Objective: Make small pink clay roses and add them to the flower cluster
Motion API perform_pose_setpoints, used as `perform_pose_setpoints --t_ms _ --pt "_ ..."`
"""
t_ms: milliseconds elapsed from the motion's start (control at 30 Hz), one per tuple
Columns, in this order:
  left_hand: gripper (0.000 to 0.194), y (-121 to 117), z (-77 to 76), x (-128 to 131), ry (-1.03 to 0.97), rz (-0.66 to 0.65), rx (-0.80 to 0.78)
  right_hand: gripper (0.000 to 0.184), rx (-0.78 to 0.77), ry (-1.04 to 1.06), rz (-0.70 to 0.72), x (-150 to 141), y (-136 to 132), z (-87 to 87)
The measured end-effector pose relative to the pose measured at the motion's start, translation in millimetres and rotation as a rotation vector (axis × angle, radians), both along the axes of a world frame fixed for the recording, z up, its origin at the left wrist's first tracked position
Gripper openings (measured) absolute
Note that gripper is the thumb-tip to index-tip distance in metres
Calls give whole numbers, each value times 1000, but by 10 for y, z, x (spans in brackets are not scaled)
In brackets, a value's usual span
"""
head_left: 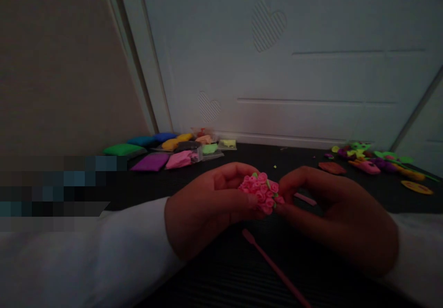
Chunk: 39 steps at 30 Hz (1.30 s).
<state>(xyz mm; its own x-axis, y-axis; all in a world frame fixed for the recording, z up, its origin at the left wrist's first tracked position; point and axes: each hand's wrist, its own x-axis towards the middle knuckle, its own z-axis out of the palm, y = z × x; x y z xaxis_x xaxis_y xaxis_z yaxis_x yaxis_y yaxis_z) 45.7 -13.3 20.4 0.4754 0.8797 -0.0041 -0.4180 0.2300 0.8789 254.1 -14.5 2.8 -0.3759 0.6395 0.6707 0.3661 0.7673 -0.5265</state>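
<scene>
A small cluster of pink clay roses [261,192] with bits of green leaf is held up over the dark table. My left hand [211,202] wraps round its left side, with the thumb across the front. At its right edge, my right hand [332,216] pinches a rose between thumb and forefinger. Any small piece inside that pinch is hidden. Below the hands lies a pink modelling tool [277,266] with a flattened tip. Partly behind my right fingers is another flat pink strip [305,199].
Bags of coloured clay, including a purple one [151,162] and a pink one [182,159], lie at the back left. Several finished-looking clay pieces [370,166] are heaped at the back right, near a brownish-red flat lump [332,168]. A white panelled door [221,59] stands behind the table.
</scene>
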Motion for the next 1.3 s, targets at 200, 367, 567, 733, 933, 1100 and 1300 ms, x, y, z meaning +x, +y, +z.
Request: perform_pose_setpoints --t_ms 200,367,567,733,933,1100,1300 --pt "21 26 -1 -1 -2 -12 9 11 -33 -21 29 -2 -37 64" --pt "20 5 4 -12 -10 -5 10 15 -49 -65 40 -6 -52 126" --pt "22 3 12 -15 7 -20 1 11 -60 -90 15 -7 -49 131" --pt "29 -6 17 -10 52 4 -4 12 -110 -151 -34 -10 -73 109" --pt "43 68 33 14 263 177 17 12 -228 -319 -91 17 -18 73" --pt "50 75 39 3 347 216 26 12 -260 -392 -65 21 14 72" --pt "32 60 63 -7 288 189 19 17 -286 -419 -56 30 -7 90"
